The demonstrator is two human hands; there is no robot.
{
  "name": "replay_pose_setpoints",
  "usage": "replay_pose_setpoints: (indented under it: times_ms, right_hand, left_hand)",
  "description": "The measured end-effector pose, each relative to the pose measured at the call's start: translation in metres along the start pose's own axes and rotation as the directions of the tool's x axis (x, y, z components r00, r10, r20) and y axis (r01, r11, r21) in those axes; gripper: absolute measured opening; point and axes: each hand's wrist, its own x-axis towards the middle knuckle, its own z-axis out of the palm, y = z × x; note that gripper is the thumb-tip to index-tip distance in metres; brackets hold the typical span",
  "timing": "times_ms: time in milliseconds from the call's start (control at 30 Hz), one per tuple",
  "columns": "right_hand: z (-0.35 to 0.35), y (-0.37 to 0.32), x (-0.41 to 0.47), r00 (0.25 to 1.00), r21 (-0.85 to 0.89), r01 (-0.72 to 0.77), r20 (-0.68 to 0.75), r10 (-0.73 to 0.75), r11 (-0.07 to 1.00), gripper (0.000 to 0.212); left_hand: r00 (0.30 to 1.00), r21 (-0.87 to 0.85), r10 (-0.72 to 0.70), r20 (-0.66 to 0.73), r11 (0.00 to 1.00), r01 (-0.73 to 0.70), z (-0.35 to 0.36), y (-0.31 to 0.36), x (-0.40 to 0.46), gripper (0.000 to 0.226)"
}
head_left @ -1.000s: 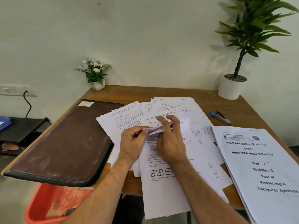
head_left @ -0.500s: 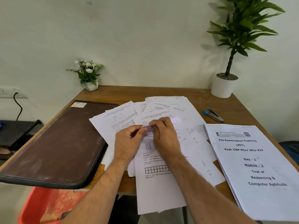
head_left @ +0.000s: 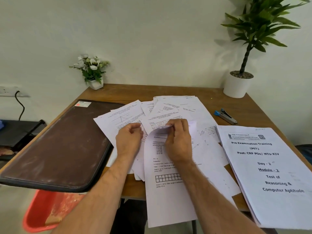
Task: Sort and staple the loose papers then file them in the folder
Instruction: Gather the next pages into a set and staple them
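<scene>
your right hand point(head_left: 179, 141) pinches the curled top edge of a sheet point(head_left: 168, 191) overhanging the table's point(head_left: 168, 90) near edge; your left hand point(head_left: 129, 139) rests loosely curled, empty, beside the closed folder point(head_left: 59, 146).

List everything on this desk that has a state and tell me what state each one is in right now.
folder: closed, flat on the table's left side.
loose papers: unsorted, fanned and overlapping mid-table.
top sheet: upper edge lifted and curled, near end hanging past the table edge.
bound booklet: closed, cover up, on the right.
stapler: lying unused beyond the booklet.
right hand: pinches the top sheet's edge.
left hand: fingers loosely curled, holding nothing.
</scene>
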Motion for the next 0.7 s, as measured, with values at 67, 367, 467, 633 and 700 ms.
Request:
replay_pose_setpoints:
  times_ms: [67, 367, 467, 633, 700]
  right_hand:
    - [0.0, -0.001, -0.002, 0.998, 0.014, 0.019, -0.054, -0.018, 1.0, 0.02]
    - [0.001, 0.003, 0.0, 0.985, 0.029, 0.148, -0.099, -0.145, 0.988, 0.021]
    - [0.001, 0.003, 0.002, 0.981, 0.035, 0.172, -0.098, -0.168, 0.984, 0.022]
    - [0.001, 0.01, -0.001, 0.977, 0.037, 0.117, -0.185, -0.108, 0.992, 0.013]
    - [0.003, 0.01, -0.001, 0.979, 0.04, 0.118, -0.171, -0.11, 0.992, 0.014]
  left_hand:
    - [0.999, 0.184, -0.009, -0.054, 0.983, 0.018, 0.003, 0.006, 0.001, 0.017]
    - [0.993, 0.439, 0.088, -0.073, 0.897, -0.048, 0.021, 0.012, -0.003, 0.021]
    - [0.985, 0.426, 0.173, 0.0, 0.891, -0.156, 0.022, 0.012, -0.006, 0.017]
    - [0.964, 0.248, 0.253, 0.078, 0.932, -0.265, 0.022, 0.004, -0.008, 0.005]
    - [0.958, 0.196, 0.277, 0.079, 0.938, -0.288, 0.02, 0.003, -0.009, 0.004]
